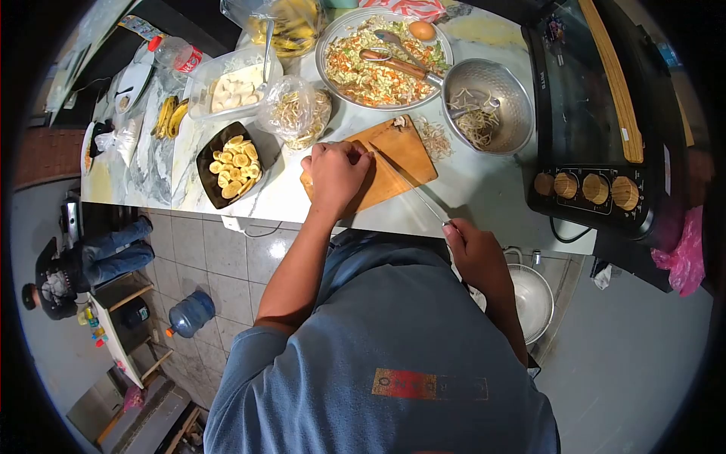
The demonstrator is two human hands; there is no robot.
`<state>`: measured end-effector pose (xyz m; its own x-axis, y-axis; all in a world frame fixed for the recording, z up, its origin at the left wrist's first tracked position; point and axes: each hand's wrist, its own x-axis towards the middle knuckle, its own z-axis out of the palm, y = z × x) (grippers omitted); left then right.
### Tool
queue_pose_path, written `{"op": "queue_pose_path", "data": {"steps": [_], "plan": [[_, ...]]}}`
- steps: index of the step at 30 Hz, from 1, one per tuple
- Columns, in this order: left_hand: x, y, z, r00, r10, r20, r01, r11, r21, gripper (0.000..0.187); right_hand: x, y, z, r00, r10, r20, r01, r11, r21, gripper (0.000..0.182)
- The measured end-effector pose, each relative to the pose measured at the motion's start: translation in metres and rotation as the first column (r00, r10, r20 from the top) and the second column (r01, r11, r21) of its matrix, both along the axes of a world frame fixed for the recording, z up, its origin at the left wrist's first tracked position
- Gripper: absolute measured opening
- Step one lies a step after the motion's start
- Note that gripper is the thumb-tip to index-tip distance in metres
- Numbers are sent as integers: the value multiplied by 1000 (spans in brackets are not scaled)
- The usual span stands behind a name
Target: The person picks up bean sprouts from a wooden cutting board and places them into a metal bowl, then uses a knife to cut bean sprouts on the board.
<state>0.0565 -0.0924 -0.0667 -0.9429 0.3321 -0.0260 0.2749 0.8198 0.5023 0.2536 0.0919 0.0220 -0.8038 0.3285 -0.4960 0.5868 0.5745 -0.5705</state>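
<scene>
My right hand (478,251) is wrapped round the handle of a knife (411,185) at the counter's front edge. Its long thin blade slants up and left over a wooden cutting board (412,147), the tip close to my left fingers. My left hand (338,174) rests on the board's left part, fingers curled and pinched together; whatever is between them is hidden. A small pale scrap (399,121) lies at the board's top edge. Loose bean sprouts (433,141) are strewn on the counter to its right, and more sprouts sit in a metal colander (522,106).
Behind the board stand a tray of chopped vegetables (344,57) with an egg (421,30), and a bag of sprouts (291,110). Left are a bowl of banana slices (204,170) and a plastic tub (200,94). A toaster oven (605,163) bounds the right. A person (83,265) is far left.
</scene>
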Motion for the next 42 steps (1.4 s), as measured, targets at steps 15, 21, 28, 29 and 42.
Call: {"op": "queue_pose_path", "data": {"steps": [15,21,28,29,42], "plan": [[1,0,0,1000,13,20,-14,998,61,17,-7,1,2,997,52,55,-53,998,25,37],[2,0,-2,1000,11,1,-11,997,80,16,-11,-2,8,999,32,-17,-30,997,65,35],[4,0,5,1000,8,9,-8,995,95,12,-5,10,16,998,-63,29,61,994,87,34],[2,1,3,1000,4,-9,-3,994,110,12,-2,13,14,995,-89,-33,92,990,105,34],[-6,2,5,997,-71,19,70,994,79,11,11,15,31,965,-264,-4,263,962,76,35]]}}
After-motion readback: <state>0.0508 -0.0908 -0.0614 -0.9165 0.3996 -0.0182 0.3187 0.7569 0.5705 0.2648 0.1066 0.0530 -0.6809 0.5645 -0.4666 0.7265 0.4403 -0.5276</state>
